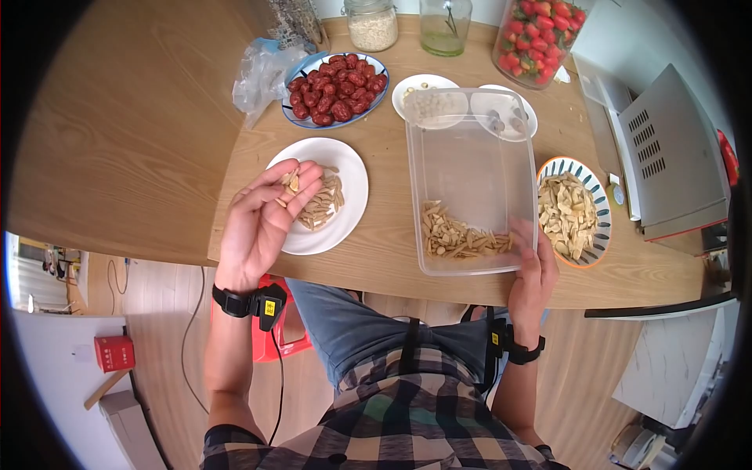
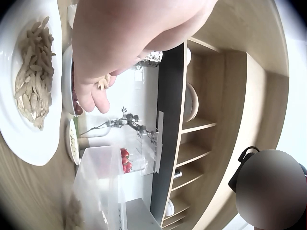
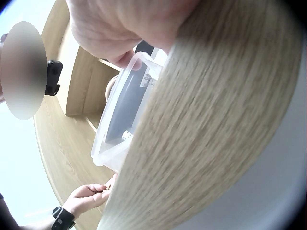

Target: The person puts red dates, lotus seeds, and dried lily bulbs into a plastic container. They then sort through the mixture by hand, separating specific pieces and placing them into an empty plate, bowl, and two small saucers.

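My left hand [image 1: 260, 213] is palm up over the edge of a white plate [image 1: 356, 176], its thumb and fingers holding a few pale dried pieces [image 1: 291, 183]. Slender pale-brown dried pieces [image 2: 36, 72] lie heaped on that plate in the left wrist view. Fingers of my right hand [image 1: 536, 270] grip the near right corner of a clear plastic box [image 1: 470, 168]. Inside the box, pale dried slices [image 1: 462, 239] have gathered along the near end. Just right of the box, a patterned bowl [image 1: 604, 215] contains more pale dried slices [image 1: 565, 210].
Behind the plate stands a dish of red dates [image 1: 337, 88] beside a plastic bag [image 1: 262, 78]. Two small white plates [image 1: 529, 125] are partly behind the box. Jars [image 1: 372, 27] and a container of strawberries [image 1: 540, 39] line the back. A grey appliance [image 1: 674, 149] is at right.
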A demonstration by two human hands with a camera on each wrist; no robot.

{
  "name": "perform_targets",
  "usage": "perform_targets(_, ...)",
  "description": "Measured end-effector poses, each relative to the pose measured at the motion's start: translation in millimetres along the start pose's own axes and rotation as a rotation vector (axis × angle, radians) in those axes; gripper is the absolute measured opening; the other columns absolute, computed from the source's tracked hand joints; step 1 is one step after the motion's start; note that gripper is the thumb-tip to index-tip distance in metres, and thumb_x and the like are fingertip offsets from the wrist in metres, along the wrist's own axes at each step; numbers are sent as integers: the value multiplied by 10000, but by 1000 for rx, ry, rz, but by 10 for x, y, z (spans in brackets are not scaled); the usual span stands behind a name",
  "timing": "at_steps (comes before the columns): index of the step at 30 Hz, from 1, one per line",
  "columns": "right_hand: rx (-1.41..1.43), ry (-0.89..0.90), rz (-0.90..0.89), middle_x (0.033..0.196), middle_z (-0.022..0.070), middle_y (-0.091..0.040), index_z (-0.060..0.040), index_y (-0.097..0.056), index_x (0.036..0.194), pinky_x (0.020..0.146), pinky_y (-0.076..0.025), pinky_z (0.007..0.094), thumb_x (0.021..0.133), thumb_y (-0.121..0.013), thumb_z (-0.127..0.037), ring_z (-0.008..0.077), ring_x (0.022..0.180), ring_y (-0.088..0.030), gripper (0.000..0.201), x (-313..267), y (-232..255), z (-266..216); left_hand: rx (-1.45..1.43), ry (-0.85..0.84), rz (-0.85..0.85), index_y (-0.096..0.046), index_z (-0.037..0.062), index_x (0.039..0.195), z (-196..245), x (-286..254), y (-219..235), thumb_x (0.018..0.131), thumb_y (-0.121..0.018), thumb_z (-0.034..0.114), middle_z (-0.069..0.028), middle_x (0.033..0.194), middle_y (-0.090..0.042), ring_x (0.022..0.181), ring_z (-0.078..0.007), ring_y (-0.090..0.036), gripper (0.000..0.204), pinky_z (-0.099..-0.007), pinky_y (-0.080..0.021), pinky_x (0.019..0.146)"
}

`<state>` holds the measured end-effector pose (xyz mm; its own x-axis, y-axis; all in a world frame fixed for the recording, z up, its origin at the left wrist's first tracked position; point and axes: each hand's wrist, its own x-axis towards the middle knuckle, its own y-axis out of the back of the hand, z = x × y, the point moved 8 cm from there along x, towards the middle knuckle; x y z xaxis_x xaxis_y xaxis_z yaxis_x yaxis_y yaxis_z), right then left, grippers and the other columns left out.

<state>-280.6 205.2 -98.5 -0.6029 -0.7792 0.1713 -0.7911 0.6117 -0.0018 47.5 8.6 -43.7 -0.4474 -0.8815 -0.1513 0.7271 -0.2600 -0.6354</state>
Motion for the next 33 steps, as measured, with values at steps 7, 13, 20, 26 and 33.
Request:
perform_targets(7, 2, 20, -1, 1239, 178, -675, 73, -581, 1322, 931, -508, 347, 1017, -546, -321, 234, 1086, -655, 499, 0, 11, 7, 50, -49, 48, -560, -170, 1215, 4, 32, 57, 931, -378, -103, -327, 1317, -573, 1289, -418, -568, 344, -478, -438, 1174)
perform_targets(13, 10, 0, -4, 1237, 177, -674, 69, -580, 1329, 954, -489, 333, 1018, -549, -316, 214, 1104, -634, 496, -1, 16, 42, -10, -16, 40, -563, -172, 1212, -21, 29, 59, 934, -382, -94, -336, 1324, -567, 1295, -423, -563, 341, -483, -445, 1168)
perform_targets(20, 38, -2, -10, 1237, 166, -672, 72, -567, 1342, 929, -503, 328, 1015, -546, -299, 209, 1078, -642, 495, -2, -1, 29, 65, -38, 71, -599, -161, 1182, -15, 4, 44, 1002, -463, -65, -324, 1272, -613, 1246, -409, -607, 245, -441, -489, 1141)
perform_targets(26, 48, -1, -2, 1243, 168, -671, 72, -566, 1343, 893, -524, 321, 1011, -554, -286, 206, 1054, -657, 489, -5, -2, 13, 106, -48, 72, -628, -134, 1165, -35, -1, 90, 1017, -497, -46, -291, 1241, -647, 1226, -381, -629, 217, -409, -499, 1133)
perform_targets(33, 54, -38, 12, 1163, 144, -699, 68, -576, 1323, 820, -541, 309, 992, -548, -199, 184, 945, -673, 426, -8, -4, 27, 97, -54, -1, -616, -143, 1184, 105, -29, -118, 1021, -477, -56, -300, 1265, -626, 1231, -347, -626, 231, -365, -516, 1116)
